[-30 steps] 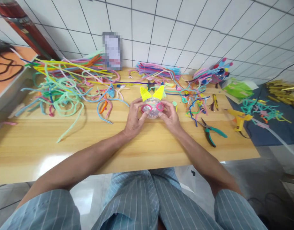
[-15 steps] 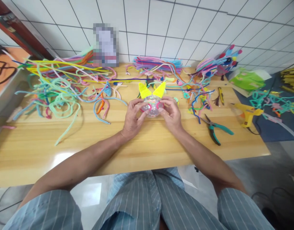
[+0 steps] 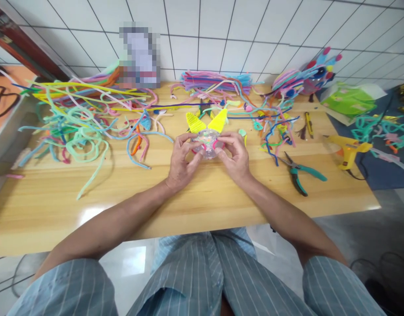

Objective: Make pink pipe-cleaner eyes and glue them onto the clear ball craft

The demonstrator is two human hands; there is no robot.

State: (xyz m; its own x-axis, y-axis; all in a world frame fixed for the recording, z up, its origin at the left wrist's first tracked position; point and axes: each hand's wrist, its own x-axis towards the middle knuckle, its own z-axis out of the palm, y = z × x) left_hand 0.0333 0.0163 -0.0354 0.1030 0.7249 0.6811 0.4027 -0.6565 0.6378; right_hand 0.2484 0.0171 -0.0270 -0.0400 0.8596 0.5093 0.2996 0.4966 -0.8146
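Between my hands sits a clear, rounded plastic piece [image 3: 209, 153] with two pointed yellow ears [image 3: 219, 121] standing on its far side. My left hand [image 3: 184, 161] pinches a pink pipe-cleaner ring against the left of the clear piece; fingers cover much of that ring. At the opposite side, my right hand [image 3: 235, 159] pinches another pink pipe-cleaner ring [image 3: 217, 144] with thumb and fingertips. Both rings lie at the near face of the clear piece, one under each ear. Whether they are fixed to it I cannot tell.
Tangled pipe cleaners [image 3: 83, 140] cover the table's left side, with a bundle [image 3: 215, 82] at the back. To the right lie pliers [image 3: 298, 171], a yellow cutter [image 3: 309, 124] and a yellow glue gun [image 3: 349, 151]. A decorated figure [image 3: 315, 79] stands by the tiled wall.
The clear piece has tipped slightly, so the ears spread wider and the pink rings show less. Both hands keep their pinch; the camera view has shifted a little.
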